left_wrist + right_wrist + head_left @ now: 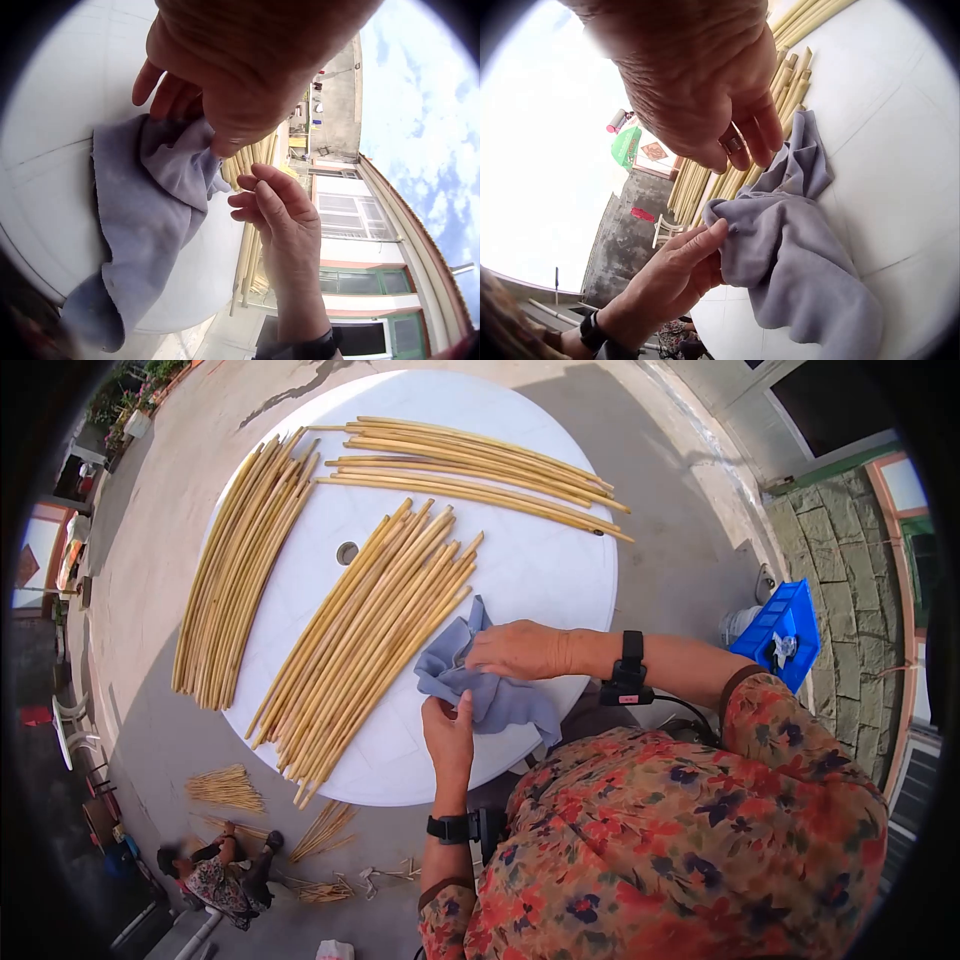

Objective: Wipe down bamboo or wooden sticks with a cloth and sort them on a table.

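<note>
One cloth (500, 700), three groups of sticks (362, 645)

Two hands — one left hand (448, 740), one right hand (515, 650) — with two wrist straps (630, 678) and one ring (733, 144). One worktop (525, 560), with one hole (347, 553); its three groups overlap too much for the sticks to be counted singly. Beyond it, at least three piles of stalks (225, 790), one other person (230, 878), one white chair (72, 732), one blue crate (784, 635).

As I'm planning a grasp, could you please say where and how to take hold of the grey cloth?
Probably pinch the grey cloth by its loose end nearest the floral shirt, from that side: it trails unheld at the table's edge.
</note>
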Action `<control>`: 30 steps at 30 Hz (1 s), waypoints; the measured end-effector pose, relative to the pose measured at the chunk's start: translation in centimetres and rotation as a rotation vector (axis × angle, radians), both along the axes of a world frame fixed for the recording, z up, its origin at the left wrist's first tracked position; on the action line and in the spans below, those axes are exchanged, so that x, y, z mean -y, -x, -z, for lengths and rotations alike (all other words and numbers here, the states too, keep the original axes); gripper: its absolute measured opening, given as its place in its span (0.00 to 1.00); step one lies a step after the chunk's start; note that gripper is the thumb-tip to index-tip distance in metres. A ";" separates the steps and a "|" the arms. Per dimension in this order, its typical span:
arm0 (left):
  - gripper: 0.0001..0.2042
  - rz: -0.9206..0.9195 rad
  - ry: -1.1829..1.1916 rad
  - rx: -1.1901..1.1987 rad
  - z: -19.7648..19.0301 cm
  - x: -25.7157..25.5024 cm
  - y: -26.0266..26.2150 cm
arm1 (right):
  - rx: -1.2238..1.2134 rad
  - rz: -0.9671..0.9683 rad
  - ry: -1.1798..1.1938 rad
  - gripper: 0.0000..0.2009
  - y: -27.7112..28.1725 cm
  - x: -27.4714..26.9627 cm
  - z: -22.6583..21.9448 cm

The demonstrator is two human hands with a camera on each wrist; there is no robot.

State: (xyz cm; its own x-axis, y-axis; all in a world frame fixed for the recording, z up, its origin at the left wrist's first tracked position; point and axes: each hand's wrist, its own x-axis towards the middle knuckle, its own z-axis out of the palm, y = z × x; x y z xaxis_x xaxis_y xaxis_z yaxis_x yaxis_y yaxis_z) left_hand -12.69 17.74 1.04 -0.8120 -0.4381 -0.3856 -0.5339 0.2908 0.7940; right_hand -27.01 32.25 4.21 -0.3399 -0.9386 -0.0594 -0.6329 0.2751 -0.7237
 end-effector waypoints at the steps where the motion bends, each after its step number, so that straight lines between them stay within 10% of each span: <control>1: 0.15 -0.015 0.060 0.018 0.0 -0.8 0.7 | 0.019 -0.023 0.006 0.09 1.7 0.4 0.4; 3: 0.13 -0.057 0.095 0.040 0.5 -1.5 1.4 | -0.394 0.022 0.104 0.08 5.0 1.9 1.8; 10: 0.11 -0.233 -0.241 -0.190 2.8 -0.9 -3.1 | -0.717 -0.083 0.165 0.03 5.1 4.5 4.7; 18: 0.12 -0.024 0.043 -0.385 4.5 0.2 -5.7 | -0.819 -0.176 0.170 0.05 4.3 5.0 4.2; 30: 0.14 -0.212 -0.289 -0.737 5.2 -2.0 -7.5 | -0.944 -0.275 0.183 0.03 1.0 2.2 4.2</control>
